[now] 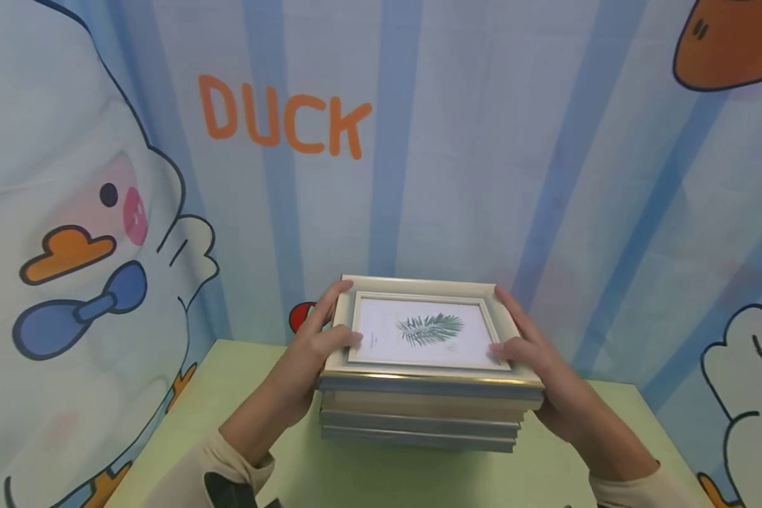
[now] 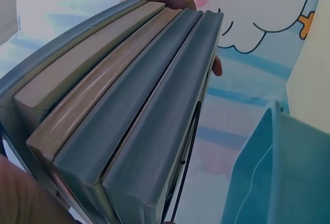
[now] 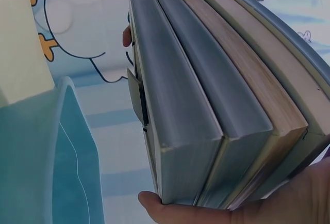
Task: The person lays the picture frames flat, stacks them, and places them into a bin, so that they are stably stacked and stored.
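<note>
Both hands hold a stack of several picture frames [image 1: 419,427] between them. The uppermost picture frame [image 1: 413,379] is cream with a gold line along its near edge and shows a green leaf print [image 1: 430,329]. At the left end my left hand [image 1: 305,353] grips the stack, thumb on the top frame. My right hand [image 1: 542,360] grips the opposite end the same way. The wrist views show grey-blue, cream and wood-brown frame edges side by side. A fingertip of the right hand [image 3: 268,203] reaches the lowest frame [image 3: 172,79], which has a dark stand or clip behind it.
A pale green tabletop [image 1: 248,367] lies beneath the stack. Behind it hangs a striped blue cloth backdrop [image 1: 457,141] with printed ducks and the word DUCK. In the wrist views a blue plastic bin [image 2: 304,157] stands near the underside of the stack.
</note>
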The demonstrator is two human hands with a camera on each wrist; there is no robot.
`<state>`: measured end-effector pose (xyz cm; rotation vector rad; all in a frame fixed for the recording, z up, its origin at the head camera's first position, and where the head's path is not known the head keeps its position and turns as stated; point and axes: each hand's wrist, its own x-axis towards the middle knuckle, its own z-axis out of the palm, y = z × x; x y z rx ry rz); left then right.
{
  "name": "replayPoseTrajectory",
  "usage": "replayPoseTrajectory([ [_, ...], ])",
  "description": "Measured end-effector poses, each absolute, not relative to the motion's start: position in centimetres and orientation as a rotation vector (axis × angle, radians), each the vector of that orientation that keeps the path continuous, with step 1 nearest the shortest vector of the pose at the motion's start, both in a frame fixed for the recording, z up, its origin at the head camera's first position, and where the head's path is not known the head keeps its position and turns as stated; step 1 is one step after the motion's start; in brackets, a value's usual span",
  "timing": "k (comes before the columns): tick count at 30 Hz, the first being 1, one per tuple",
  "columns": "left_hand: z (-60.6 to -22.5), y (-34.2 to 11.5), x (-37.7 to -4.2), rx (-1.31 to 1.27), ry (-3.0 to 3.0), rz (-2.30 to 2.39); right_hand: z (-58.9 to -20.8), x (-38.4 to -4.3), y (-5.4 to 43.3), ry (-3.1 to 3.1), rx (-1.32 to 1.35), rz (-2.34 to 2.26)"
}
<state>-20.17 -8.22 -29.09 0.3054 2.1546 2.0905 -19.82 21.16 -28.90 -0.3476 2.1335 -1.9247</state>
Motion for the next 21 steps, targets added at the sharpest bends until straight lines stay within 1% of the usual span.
replayPoseTrajectory([
  [5, -28.7, -8.0, -23.1, 0.308, 2.128, 2.084, -28.5, -22.0, 21.1, 2.148, -0.385, -1.915],
  [10, -29.3, -7.7, -25.5, 0.311, 2.115, 2.087, -28.8, -24.2, 21.1, 2.123, -0.387, -1.919],
  [16, -30.5, -7.7, -28.1, 0.302, 2.121, 2.084, -30.1, -26.9, 21.3, 2.087, -0.366, -1.920],
  [21, -32.0, -7.7, -29.9, 0.258, 2.103, 2.087, -31.9, -29.3, 21.3, 2.078, -0.336, -1.916],
])
